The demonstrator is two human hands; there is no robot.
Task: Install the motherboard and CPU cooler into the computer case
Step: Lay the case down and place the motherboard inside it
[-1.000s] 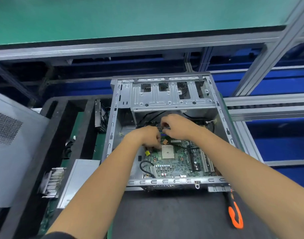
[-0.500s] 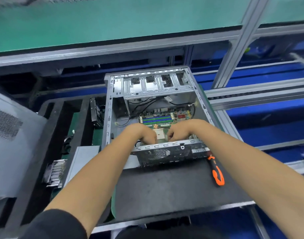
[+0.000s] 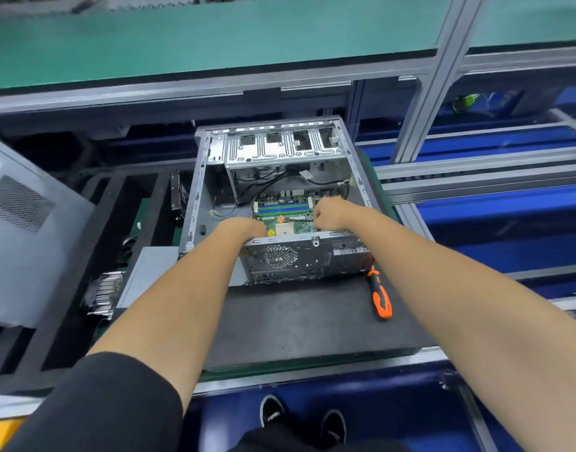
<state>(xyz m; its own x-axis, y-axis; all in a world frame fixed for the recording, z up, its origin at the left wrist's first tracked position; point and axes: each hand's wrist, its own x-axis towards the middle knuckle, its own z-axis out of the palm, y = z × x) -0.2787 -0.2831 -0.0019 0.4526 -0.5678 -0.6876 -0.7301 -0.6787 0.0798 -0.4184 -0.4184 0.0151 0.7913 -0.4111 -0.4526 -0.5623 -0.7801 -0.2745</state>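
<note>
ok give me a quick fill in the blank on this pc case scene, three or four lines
1. Both hands reach into the open computer case, onto the green ____.
2. The screwdriver with the orange and black handle lies on the dark mat, on the person's ____ side of the case.
3. The finned heatsink lies ____ the case, on the person's left.

Missing words: motherboard; right; outside

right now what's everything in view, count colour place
case: 1, grey metal, open on the mat, centre
motherboard: 1, green, inside the case
mat: 1, dark grey, under the case
screwdriver: 1, orange and black, on the mat right of the case
heatsink: 1, silver fins, left of the mat
side panel: 1, grey, far left
shoes: 2, black, bottom edge
left hand: over the board's near left
right hand: over the board's right; grip unclear
</note>
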